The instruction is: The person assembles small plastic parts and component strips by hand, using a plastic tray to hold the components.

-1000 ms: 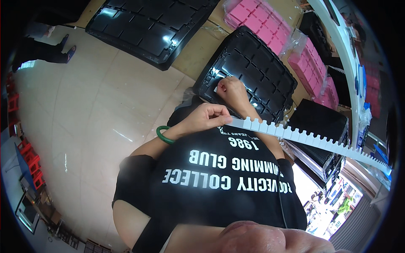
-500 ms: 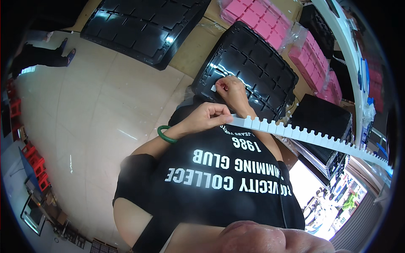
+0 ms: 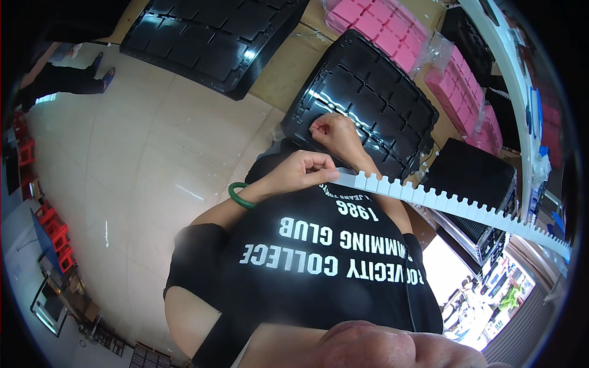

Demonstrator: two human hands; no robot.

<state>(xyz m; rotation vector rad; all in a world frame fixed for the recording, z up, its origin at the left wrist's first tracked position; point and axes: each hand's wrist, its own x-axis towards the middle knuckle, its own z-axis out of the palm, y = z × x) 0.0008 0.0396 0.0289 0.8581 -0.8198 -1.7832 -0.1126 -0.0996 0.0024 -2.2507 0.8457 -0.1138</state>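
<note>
Little change over the last sec. Right hand (image 3: 334, 132) has dropped slightly from the tray (image 3: 368, 110) edge toward the chest, now just above the left hand (image 3: 304, 172). Left hand has edged a bit to the right along the notched strip (image 3: 454, 205), fingers (image 3: 325, 175) pinching its end. Strip's far end sits a touch lower.

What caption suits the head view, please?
Left hand pinching long white notched plastic strip; right hand above black compartmented plastic tray.
</note>
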